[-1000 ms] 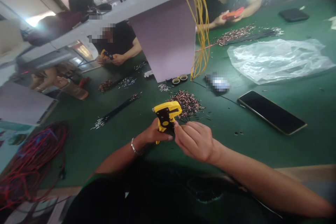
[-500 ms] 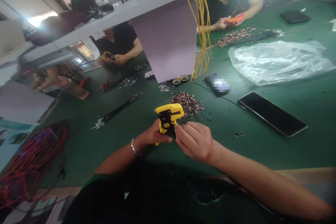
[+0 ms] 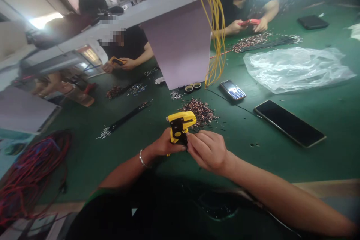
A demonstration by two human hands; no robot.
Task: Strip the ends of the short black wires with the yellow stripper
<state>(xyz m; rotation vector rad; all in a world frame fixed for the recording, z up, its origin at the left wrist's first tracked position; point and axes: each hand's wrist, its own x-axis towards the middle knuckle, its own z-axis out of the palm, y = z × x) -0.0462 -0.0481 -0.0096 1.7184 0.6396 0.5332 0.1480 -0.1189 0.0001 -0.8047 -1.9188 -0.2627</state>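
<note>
The yellow-and-black hand tool is held above the table in the grip of the left hand, which is closed around its handles. By the right hand, the fingers are drawn together at the tool's side; whether anything thin is pinched between them cannot be told. A bracelet is worn on the left wrist.

Just beyond the tool, and partly hidden by it, a pile of copper-and-black pieces is spread. Behind it are set a few white pieces and two rolls, near the foot of an upright panel. Yellow cables are hung beside the panel.

To the right, a keypad phone, a larger dark phone and a clear plastic sheet are laid flat. To the left, a bundle of black wires is laid slantwise, and tangled red cables are heaped. Across the table, a red tool is held by another person.
</note>
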